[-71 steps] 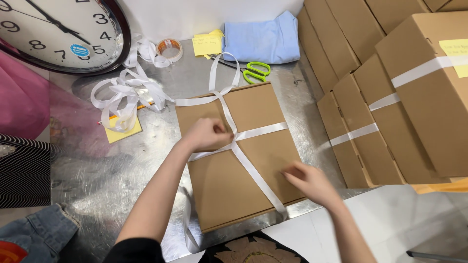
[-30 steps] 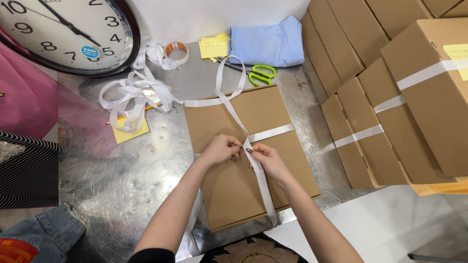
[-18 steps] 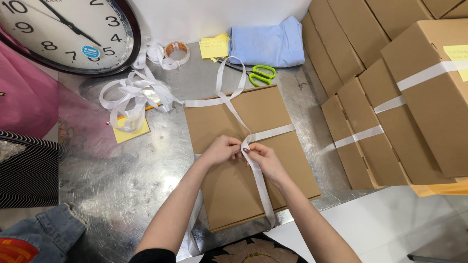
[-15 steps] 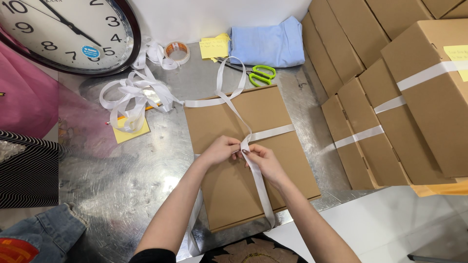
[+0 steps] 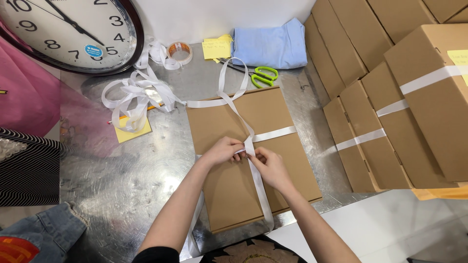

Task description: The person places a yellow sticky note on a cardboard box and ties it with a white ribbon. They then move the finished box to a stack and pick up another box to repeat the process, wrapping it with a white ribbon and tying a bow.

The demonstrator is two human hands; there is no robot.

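Note:
A flat brown cardboard box point(image 5: 287, 160) lies on the metal table point(image 5: 131, 180) in front of me. White ribbon point(image 5: 259, 187) runs across and along its top, crossing near the middle. My left hand point(image 5: 222, 152) and my right hand point(image 5: 269, 165) meet at that crossing, each pinching the ribbon between fingers and thumb. A loose end of ribbon loops up past the box's far edge toward the scissors.
Green-handled scissors point(image 5: 262, 76), a folded blue cloth point(image 5: 270, 45), yellow sticky notes point(image 5: 216, 47) and a tape roll point(image 5: 179, 51) lie at the back. A tangle of white ribbon point(image 5: 134, 95) sits left, under a large wall clock point(image 5: 68, 29). Stacked ribboned brown boxes point(image 5: 390, 107) stand right.
Earlier my hands were apart, left on the ribbon crossing and right at the box's near right edge. They have come together at the crossing and stayed there.

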